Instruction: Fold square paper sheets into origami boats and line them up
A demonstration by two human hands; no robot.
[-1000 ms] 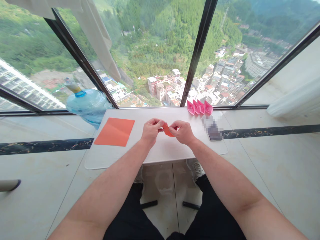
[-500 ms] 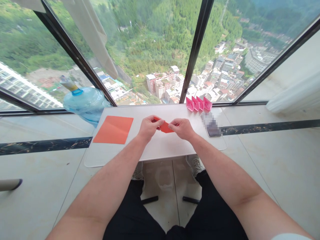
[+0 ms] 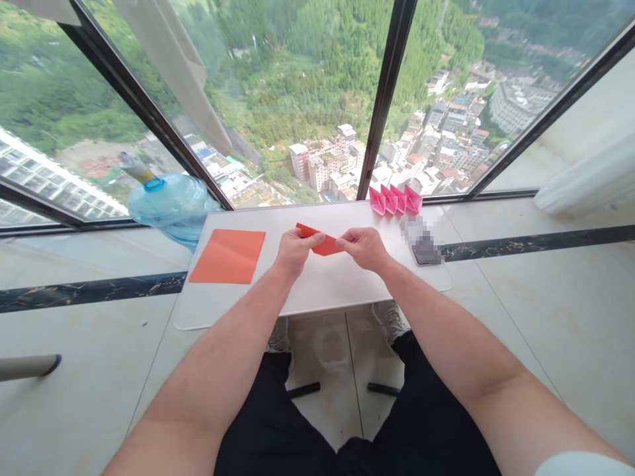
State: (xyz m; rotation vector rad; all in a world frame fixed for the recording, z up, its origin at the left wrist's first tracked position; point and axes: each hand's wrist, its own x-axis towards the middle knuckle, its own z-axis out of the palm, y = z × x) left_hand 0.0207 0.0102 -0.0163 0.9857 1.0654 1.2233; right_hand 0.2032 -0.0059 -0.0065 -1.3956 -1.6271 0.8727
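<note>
Both hands pinch a small folded orange-red paper [image 3: 321,242] just above the middle of a low white table [image 3: 317,291]. My left hand [image 3: 294,251] grips its left end, and my right hand [image 3: 363,246] grips its right end. The paper is stretched out between them as a flat, long folded shape. A flat orange sheet [image 3: 227,255] lies on the table to the left of my left hand. Three pink folded paper pieces [image 3: 395,199] stand in a row at the table's far right edge.
A phone [image 3: 424,248] lies on the table right of my right hand. A large blue water bottle [image 3: 171,205] stands on the floor by the table's far left corner. Floor-to-ceiling windows rise right behind the table. My legs and shoes are under the table.
The folded paper has been drawn out wider between my hands, from a small bunched shape to a longer flat one. My hands moved slightly apart and farther from me.
</note>
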